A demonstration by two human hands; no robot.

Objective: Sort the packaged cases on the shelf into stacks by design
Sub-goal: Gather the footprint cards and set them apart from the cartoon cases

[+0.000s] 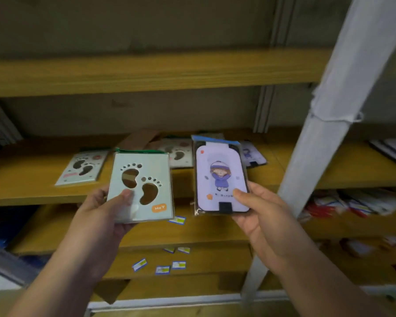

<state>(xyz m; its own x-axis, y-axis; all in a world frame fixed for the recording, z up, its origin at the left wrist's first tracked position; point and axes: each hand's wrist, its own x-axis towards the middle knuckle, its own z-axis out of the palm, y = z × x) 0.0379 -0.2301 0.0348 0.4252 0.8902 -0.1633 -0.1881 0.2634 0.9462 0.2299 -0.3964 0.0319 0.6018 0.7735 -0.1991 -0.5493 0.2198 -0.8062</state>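
The left hand (105, 209) holds a footprint case (141, 186) with the thumb on its front and the fingers behind it, so the left grip is closed around that pack. The right hand (258, 216) holds a girl case (221, 177), a purple one with a cartoon girl, also with the thumb on the front, so the right grip is closed around that pack too. Both packs are up in the air in front of the shelf (146, 193), side by side and not touching. On the shelf, a footprint pack (82, 167) lies at about 10 o'clock from the left hand. Another footprint pack (177, 153) lies at 12 o'clock, partly hidden behind the two held packs. A purple pack (253, 154) lies at about 1 o'clock, just behind the girl case. To do this step well, I think each held pack should go on the pack that looks the same: footprints on footprints, girl on girl. Lay each one flat and line up the edges so the stack does not slide. The plastic wrap looks slippery, so let go only when the pack rests fully. Small blue and white labels (167, 264) lie on the lower shelf and can stay there.
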